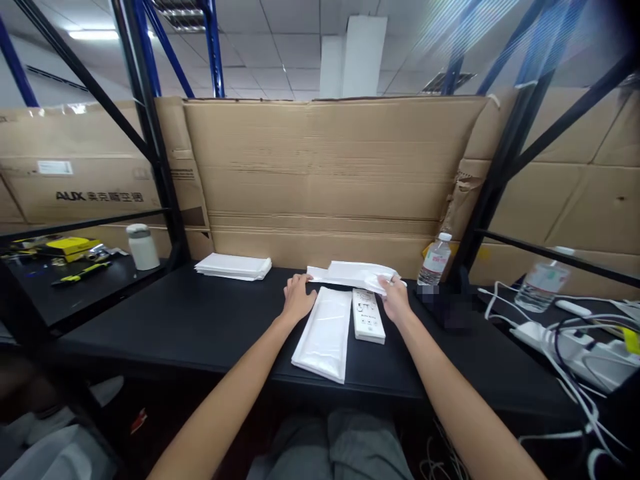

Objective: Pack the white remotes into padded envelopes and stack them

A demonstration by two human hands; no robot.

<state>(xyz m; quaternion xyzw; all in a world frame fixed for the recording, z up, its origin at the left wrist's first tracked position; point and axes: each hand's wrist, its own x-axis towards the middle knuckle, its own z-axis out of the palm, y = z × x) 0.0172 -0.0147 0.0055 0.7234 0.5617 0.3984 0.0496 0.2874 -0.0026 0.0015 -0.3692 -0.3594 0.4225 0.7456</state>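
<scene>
Partly hidden, white plastic bag [349, 275] under right hand [395, 300]

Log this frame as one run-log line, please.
left hand: flat on black table | right hand: holding white plastic sleeve | nearby: white remote control, white packet

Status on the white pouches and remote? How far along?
Looks done: one white plastic pouch lies flat on the black table, apparently finished, though its contents can't be seen. In hand: the right hand pinches the end of a second white pouch, with the left hand open near its other end. Left: a white remote control lies unbagged, and a stack of flat white pouches sits at the back.
</scene>
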